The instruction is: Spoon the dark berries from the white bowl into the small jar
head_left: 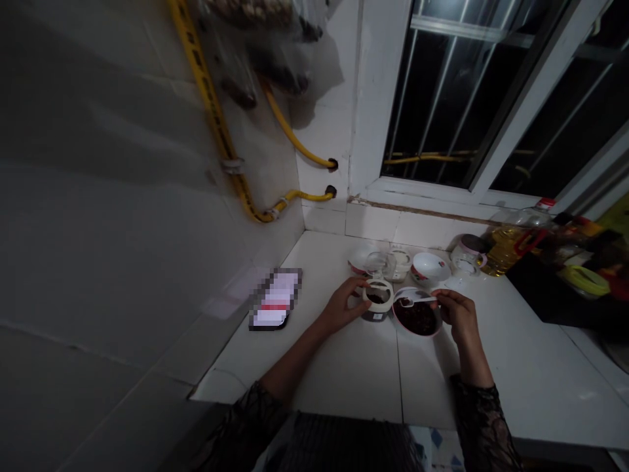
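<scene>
My left hand (345,305) grips a small seasoning jar (377,314) with a white rim, its clear lid (378,263) tipped up at the back. Dark contents show inside the jar. Between the fingertips of my right hand (458,313) is the handle of a small white spoon (421,299). The spoon's bowl is over a bowl (417,321) of dark red, chunky sauce, close to the jar's right side. Whether the spoon carries anything is too small to tell.
Behind stand a second seasoning jar (400,265), a white flowered bowl (431,267) and a lidded jar (468,254). An oil bottle (502,249) and a black container (535,288) are at the right. A phone (276,299) lies left by the tiled wall (122,262); yellow pipe (211,108) runs above.
</scene>
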